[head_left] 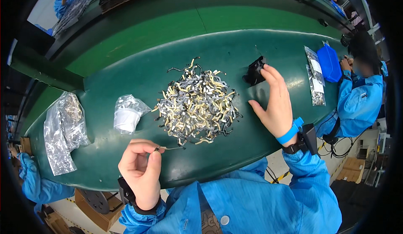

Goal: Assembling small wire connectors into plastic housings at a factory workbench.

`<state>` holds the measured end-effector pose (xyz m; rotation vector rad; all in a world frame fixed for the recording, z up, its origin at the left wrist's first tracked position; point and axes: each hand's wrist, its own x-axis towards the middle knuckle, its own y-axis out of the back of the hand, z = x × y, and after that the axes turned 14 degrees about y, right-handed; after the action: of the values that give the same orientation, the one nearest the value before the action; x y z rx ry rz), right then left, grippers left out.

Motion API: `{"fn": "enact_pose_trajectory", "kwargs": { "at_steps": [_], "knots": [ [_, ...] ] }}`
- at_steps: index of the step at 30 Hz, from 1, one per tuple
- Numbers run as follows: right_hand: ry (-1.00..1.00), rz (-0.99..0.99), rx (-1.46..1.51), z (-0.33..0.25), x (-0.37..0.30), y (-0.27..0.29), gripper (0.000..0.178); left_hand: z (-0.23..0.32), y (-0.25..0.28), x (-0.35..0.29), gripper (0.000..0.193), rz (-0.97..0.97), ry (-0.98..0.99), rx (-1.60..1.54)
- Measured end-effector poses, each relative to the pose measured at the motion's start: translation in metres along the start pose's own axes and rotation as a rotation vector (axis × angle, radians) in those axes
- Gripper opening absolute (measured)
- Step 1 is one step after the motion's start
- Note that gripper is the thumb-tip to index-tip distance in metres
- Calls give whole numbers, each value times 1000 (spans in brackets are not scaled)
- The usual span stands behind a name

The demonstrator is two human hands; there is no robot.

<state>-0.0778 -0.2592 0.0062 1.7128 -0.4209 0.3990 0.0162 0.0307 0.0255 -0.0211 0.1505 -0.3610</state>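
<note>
In the middle of the green table lies a large heap of small flexible cable strips [197, 103] in cream, grey and black, with tiny connectors at their ends. My left hand [142, 162], at the heap's near left side, pinches one thin cable strip [173, 148] between thumb and fingers. Its free end points right, above the tabletop. Right of the heap, my right hand [275, 101] is open, thumb well apart from the fingers. Its fingertips overlap the right edge of a small black block-like object [255, 71]; whether they press on it I cannot tell.
A clear plastic bag with a white label [128, 114] lies left of the heap. Farther left is a bigger clear bag [65, 129]. At the right stand a blue bin [330, 63] and filled bags [315, 76], beside a co-worker in blue [361, 95]. A green ledge [189, 22] runs behind.
</note>
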Motion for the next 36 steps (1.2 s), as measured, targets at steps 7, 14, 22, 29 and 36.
{"fn": "enact_pose_trajectory", "kwargs": {
  "at_steps": [7,14,22,29,36],
  "knots": [
    [-71,224,-19,32,6,-27,77,-1,-5,-3,8,-22,111,-154],
    [-107,327,4,46,8,-42,76,-1,-9,-1,9,-11,128,-250],
    [-67,418,897,-19,11,-8,84,8,-24,5,10,-65,21,-331],
    [-40,142,1661,-92,14,-21,91,-4,-64,7,12,13,-92,-710],
    [-102,117,1479,-113,16,-34,93,-11,-54,5,10,80,-90,-598]
  ]
}}
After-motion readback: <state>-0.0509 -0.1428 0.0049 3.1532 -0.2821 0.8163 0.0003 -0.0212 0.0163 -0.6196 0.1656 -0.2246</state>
